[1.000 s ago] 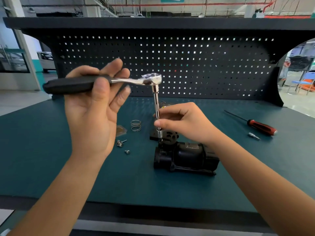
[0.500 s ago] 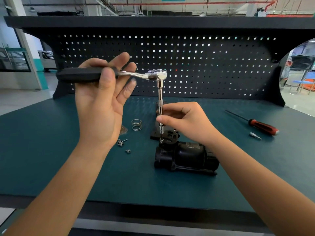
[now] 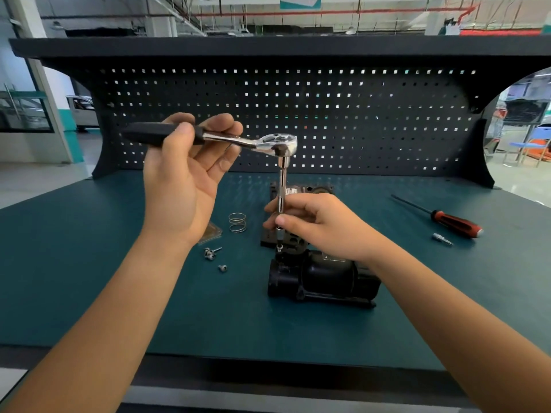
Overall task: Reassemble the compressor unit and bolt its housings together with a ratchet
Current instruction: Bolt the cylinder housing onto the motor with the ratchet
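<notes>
So the left hand [image 3: 185, 186] has the black-handled chrome ratchet [image 3: 268, 143] up in the air. The handle lies across the fingers with the thumb clamped over it, and the fingers are only half curled. A long chrome extension bar [image 3: 281, 189] drops straight down from the ratchet head, and the right hand [image 3: 322, 225] pinches that bar low down between thumb and fingertips.

At the bar's tip there's a small silver bolt [image 3: 279, 248], right over the left end of the black compressor unit [image 3: 322, 278]. Can't tell if it's actually seated. The compressor lies on its side on the teal workbench top [image 3: 89, 263], about the middle.

A flat black housing plate [image 3: 268, 238] sits just behind it. Left of that are a wire coil spring [image 3: 237, 222] and a few loose silver screws [image 3: 211, 253]. Well off to the right are a red-and-black screwdriver [image 3: 456, 223] and a little silver bit [image 3: 442, 239].
</notes>
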Action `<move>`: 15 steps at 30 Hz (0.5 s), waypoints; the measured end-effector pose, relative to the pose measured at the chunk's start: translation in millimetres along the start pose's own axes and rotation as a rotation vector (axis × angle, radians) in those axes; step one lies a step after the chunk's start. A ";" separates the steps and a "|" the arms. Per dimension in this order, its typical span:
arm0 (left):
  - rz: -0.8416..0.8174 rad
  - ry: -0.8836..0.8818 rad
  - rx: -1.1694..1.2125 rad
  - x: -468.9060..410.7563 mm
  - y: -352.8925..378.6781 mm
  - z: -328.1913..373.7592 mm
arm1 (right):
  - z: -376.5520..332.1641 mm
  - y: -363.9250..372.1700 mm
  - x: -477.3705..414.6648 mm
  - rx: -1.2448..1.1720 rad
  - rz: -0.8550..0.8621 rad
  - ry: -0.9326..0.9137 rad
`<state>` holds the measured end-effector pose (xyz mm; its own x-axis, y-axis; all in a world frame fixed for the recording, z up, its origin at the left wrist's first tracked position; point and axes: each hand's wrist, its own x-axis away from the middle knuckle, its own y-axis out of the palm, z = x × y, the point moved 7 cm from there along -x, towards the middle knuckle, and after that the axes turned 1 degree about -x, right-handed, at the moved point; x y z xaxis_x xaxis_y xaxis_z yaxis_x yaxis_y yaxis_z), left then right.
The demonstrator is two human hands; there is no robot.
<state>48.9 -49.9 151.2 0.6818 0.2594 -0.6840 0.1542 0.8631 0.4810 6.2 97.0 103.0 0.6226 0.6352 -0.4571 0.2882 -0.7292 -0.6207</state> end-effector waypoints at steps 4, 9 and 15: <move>0.129 -0.078 0.070 -0.5 -11.0 -4.9 | -3.4 0.1 -1.8 0.099 0.109 -0.076; -0.150 0.354 -0.425 32.7 21.6 26.0 | -6.7 -5.4 -2.1 0.195 0.259 -0.109; -0.378 0.606 -0.754 65.0 40.5 29.3 | -7.2 -6.8 -1.4 0.168 0.250 -0.068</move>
<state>120.4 -10.8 142.3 0.1761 -0.0902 -0.9802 -0.3462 0.9265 -0.1475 8.5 99.3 112.4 0.6076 0.4606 -0.6470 0.0044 -0.8166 -0.5771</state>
